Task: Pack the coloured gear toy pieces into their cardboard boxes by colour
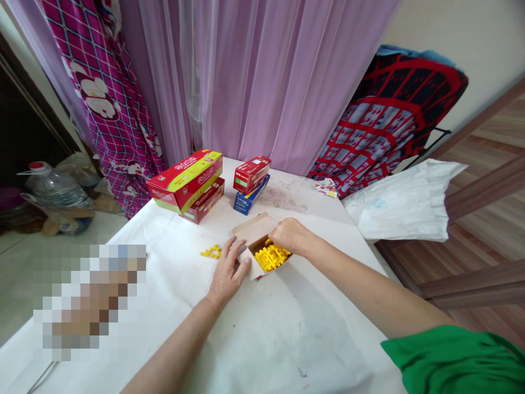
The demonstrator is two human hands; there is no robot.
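An open cardboard box (pixel 255 264) filled with yellow plastic pieces (pixel 270 257) lies on the white-covered table (pixel 262 334). My left hand (pixel 229 268) rests at the box's left flap, its fingers spread. My right hand (pixel 289 235) is at the far right edge of the box, over the yellow pieces. Its fingers are curled together, and what they hold, if anything, is hidden. Just left of my left fingertips, a few yellow pieces (pixel 211 251) lie on the table.
Behind on the left, a large red and yellow box (pixel 184 178) sits on a dark red box (pixel 205 202). A small red box (pixel 251 174) rests on a blue box (pixel 251 196). A white bag (pixel 402 202) hangs beyond the right edge.
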